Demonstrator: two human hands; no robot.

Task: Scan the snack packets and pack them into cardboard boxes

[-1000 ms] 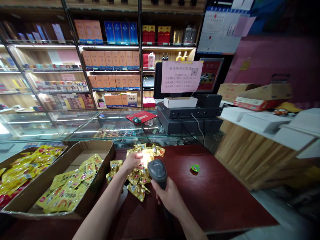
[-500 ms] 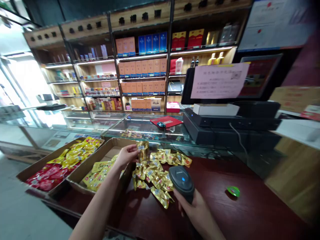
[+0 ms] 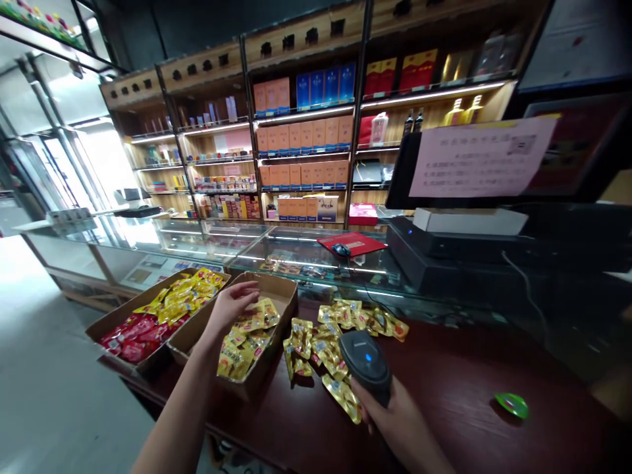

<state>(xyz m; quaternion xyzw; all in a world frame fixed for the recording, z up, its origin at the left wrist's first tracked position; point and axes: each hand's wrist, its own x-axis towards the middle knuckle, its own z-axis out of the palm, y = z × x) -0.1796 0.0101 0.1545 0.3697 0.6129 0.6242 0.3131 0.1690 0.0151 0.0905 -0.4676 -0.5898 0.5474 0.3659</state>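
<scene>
My left hand [image 3: 236, 307] is over the cardboard box [image 3: 292, 296] of gold packets [image 3: 247, 342], fingers apart and nothing between them. In my right hand [image 3: 390, 411] is a black handheld scanner [image 3: 366, 362] with a blue light on top. Several gold packets [image 3: 328, 349] lie in a loose pile on the dark red table, left of and behind the scanner. Another box beside the first, on its left, holds yellow packets [image 3: 190, 296] and red packets [image 3: 135, 336].
A green packet [image 3: 512, 405] lies on the table at the right. Behind the table is a glass counter [image 3: 237, 237] with a red mat [image 3: 363, 243]. A monitor covered by a pink paper [image 3: 478, 161] stands at the right, before stocked shelves.
My left hand has let go of a gold packet and moved left from the pile to over the box. The scanner stays in my right hand. The view has turned left.
</scene>
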